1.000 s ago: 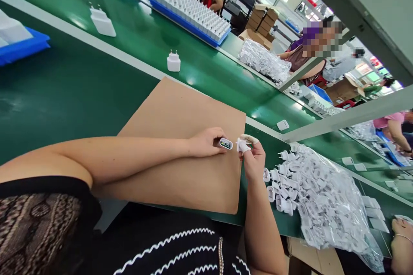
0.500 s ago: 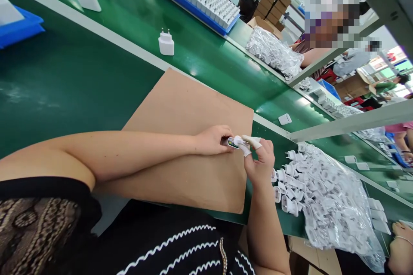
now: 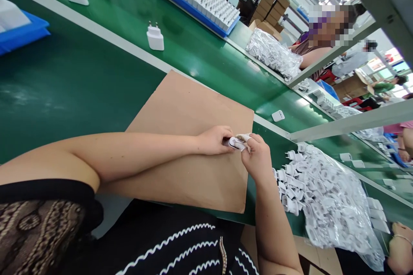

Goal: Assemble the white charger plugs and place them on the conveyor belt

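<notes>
Fingertips [image 3: 244, 137] of the right hand [image 3: 258, 154], thumb and forefinger wrapped in whitish coverings, pinch narrowly on a small white plastic piece [image 3: 234, 143], mostly hidden by the grip, at the mouth of a white, oval-ended plastic charger housing [image 3: 227, 142]. Around that housing the left hand [image 3: 214, 139] closes, its fingers curled over the far side and its thumb beneath. Taking the housing as the dial's centre, the left forearm lies almost level, entering from between 8 and 9 o'clock, wrist nearly straight; the right forearm rises from between 5 and 6 o'clock, its hand bent inward toward the left. Both hands meet above the right part of a flat brown cardboard sheet [image 3: 190, 107].

At 4 o'clock, loose white plastic plug parts [image 3: 292, 184] lie beside a clear plastic bag [image 3: 338, 206] full of similar ones. White two-pin chargers stand at 10 and between 10 and 11 o'clock, the nearer one [image 3: 155, 38] upright on the glossy green surface [image 3: 206, 68]. Any lettering on the housing is too small to read.
</notes>
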Demonstrator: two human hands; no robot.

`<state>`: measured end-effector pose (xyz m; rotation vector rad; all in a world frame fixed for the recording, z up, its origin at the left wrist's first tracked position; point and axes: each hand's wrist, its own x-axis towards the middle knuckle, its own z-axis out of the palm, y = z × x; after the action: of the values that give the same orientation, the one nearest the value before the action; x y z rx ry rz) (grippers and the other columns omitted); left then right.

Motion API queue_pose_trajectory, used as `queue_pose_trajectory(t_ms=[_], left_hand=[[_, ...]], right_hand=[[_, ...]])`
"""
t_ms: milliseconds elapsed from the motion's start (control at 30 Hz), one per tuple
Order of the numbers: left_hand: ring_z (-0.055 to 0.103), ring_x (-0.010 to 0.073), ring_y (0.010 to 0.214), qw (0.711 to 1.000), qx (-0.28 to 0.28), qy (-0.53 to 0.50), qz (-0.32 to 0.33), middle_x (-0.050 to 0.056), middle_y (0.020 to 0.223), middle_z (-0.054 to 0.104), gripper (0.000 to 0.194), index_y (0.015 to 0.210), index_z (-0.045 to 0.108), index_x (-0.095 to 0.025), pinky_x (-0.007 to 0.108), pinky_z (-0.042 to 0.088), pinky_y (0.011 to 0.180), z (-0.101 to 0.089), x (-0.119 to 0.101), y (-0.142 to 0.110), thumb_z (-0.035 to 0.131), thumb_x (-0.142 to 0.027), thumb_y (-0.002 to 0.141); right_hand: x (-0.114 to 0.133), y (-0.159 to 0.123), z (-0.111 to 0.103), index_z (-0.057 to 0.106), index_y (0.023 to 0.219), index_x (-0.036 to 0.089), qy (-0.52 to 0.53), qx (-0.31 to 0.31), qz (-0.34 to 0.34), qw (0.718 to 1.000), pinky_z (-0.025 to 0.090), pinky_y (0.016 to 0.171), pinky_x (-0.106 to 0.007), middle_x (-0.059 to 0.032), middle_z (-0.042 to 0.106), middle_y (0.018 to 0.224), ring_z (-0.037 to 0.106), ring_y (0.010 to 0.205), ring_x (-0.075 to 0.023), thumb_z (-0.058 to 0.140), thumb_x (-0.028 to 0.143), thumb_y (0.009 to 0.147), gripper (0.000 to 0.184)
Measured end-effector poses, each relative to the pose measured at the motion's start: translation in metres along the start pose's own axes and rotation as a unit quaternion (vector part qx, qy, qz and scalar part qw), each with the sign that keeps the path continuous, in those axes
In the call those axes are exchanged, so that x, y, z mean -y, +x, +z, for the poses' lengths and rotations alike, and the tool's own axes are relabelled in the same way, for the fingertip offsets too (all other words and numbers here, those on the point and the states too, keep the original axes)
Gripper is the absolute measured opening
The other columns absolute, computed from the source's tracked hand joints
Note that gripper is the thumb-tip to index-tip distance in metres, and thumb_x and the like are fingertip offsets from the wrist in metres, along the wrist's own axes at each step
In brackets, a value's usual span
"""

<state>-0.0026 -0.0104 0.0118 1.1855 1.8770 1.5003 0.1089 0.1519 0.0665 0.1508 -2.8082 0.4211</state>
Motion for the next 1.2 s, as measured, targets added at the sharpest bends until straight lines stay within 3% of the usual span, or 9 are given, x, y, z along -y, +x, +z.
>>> queue_pose_trajectory(t_ms=[167,300,467,733,1033,1200], left_hand=[[0.063,0.0184,0.084,1.000,-0.010,0.001,0.010,0.003,0.092,0.064,0.013,0.082,0.072,-0.018,0.031,0.051,0.080,0.001,0.000,0.001,0.077,-0.030,0.081],[0.064,0.0186,0.086,1.000,-0.011,-0.010,0.001,0.004,0.095,0.066,0.013,0.085,0.073,-0.017,0.030,0.051,0.079,0.002,0.000,0.002,0.078,-0.029,0.080],[0.064,0.0172,0.085,1.000,-0.015,-0.019,0.002,0.002,0.093,0.065,0.012,0.083,0.072,-0.018,0.029,0.051,0.081,0.002,0.002,0.001,0.078,-0.028,0.080],[0.063,0.0174,0.085,1.000,-0.018,-0.014,0.009,0.003,0.095,0.065,0.015,0.084,0.071,-0.018,0.029,0.050,0.078,0.003,0.006,0.001,0.079,-0.029,0.080],[0.064,0.0188,0.085,0.999,-0.017,-0.011,0.032,0.005,0.095,0.066,0.019,0.088,0.073,-0.017,0.031,0.050,0.075,0.005,0.013,0.003,0.079,-0.034,0.080],[0.062,0.0179,0.079,0.999,-0.023,0.006,0.029,0.005,0.092,0.064,0.021,0.088,0.075,-0.018,0.030,0.049,0.070,0.006,0.010,0.000,0.076,-0.038,0.083]], right_hand=[[0.002,-0.006,0.003,0.072,0.106,0.022,-0.038,-0.046,0.003,0.998,0.052,0.075,-0.035,-0.0075,0.069,0.093,0.062,0.088,-0.0249,0.050,0.003,0.080,0.039],[0.003,-0.014,0.004,0.070,0.116,0.023,-0.001,-0.091,0.006,0.996,0.053,0.080,-0.036,-0.0076,0.070,0.097,0.064,0.092,-0.0248,0.051,0.006,0.086,0.039],[0.004,-0.013,0.005,0.070,0.114,0.023,-0.002,-0.056,-0.004,0.998,0.053,0.080,-0.037,-0.0072,0.069,0.096,0.063,0.093,-0.0252,0.048,0.003,0.084,0.043],[0.015,-0.004,0.000,0.070,0.091,0.022,-0.087,-0.017,0.005,0.996,0.043,0.066,-0.033,-0.0067,0.063,0.085,0.055,0.081,-0.0241,0.048,0.001,0.079,0.032],[0.021,0.012,-0.016,0.067,0.079,0.019,-0.121,0.100,0.028,0.987,0.033,0.061,-0.030,-0.0045,0.060,0.079,0.052,0.074,-0.0195,0.047,-0.001,0.075,0.029],[0.019,0.008,-0.005,0.073,0.085,0.020,-0.083,0.066,0.097,0.990,0.038,0.062,-0.029,-0.0043,0.064,0.080,0.059,0.075,-0.0199,0.051,0.003,0.075,0.030]])
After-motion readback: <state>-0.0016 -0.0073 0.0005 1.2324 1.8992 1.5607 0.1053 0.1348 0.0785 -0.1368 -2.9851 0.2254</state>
